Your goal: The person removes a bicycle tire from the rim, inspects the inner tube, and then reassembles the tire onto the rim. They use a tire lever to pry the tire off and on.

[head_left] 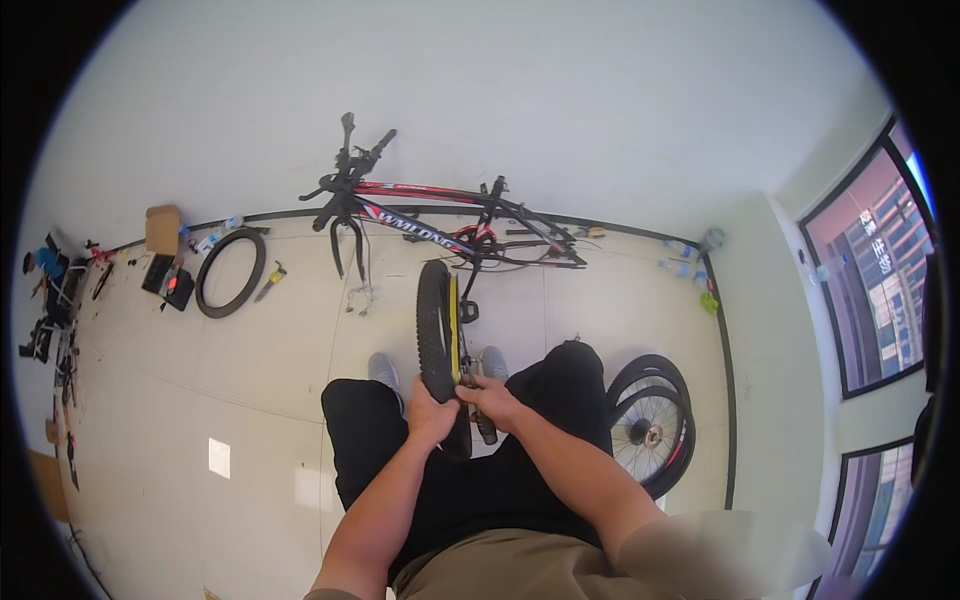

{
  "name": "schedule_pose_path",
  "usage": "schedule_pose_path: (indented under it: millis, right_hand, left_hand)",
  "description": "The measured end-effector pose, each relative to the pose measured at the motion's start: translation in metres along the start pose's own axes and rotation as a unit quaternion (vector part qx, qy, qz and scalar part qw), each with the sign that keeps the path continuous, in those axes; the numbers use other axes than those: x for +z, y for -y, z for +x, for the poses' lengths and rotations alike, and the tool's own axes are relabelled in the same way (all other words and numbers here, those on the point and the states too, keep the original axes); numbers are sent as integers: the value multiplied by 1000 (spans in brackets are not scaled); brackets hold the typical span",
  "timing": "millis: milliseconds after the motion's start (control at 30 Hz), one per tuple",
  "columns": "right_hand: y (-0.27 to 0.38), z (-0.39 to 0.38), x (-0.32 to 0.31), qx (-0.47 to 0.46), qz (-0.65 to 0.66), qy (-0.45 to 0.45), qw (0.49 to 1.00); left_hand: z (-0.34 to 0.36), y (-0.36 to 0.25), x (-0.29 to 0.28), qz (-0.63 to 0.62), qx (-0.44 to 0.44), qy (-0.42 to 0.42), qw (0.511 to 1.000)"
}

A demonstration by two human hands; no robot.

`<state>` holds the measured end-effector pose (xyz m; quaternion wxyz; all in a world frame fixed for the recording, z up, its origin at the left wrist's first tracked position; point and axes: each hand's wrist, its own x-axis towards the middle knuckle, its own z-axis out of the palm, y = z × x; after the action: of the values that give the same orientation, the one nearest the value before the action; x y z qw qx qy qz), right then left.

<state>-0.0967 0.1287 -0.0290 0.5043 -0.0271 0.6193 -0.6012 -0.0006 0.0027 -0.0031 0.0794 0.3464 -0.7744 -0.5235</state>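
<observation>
A black knobbly bicycle tyre (431, 320) stands nearly edge-on between my knees, with a yellow strip (454, 330) running along its right side. My left hand (430, 415) is wrapped round the near part of the tyre. From the other side, my right hand (488, 401) grips the tyre's right edge, its thumb close to the left one. Whether the tyre sits on a rim is hard to make out, since it is seen edge-on. Just beyond it, a black and red bicycle frame (425, 225) without wheels leans against the wall, a pedal (468, 311) close by the tyre.
On the right, two spoked wheels (650, 430) lie overlapping on the floor. A loose tyre (232, 273), a yellow-handled tool (271, 282), a cardboard box (162, 230) and a black case (168, 280) lie at the left. Plastic bottles (680, 258) lie along the wall.
</observation>
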Motion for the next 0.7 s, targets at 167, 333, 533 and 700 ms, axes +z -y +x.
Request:
schedule_pose_path:
  millis: [167,333,533,700]
  right_hand:
    - [-4,11,-11,-2,36,13,999]
    - [-3,12,-6,-18,88,-52,995]
    - [16,17,-32,-94,181,-158,966]
    - [28,15,-42,-91,233,-187,950]
  left_hand:
    - [1,-1,0,-11,18,-1,1000]
    - [2,-10,3,-42,32,0,999]
    - [7,2,-3,-69,-27,-45,996]
    - [9,-8,-12,-149,-86,-51,984]
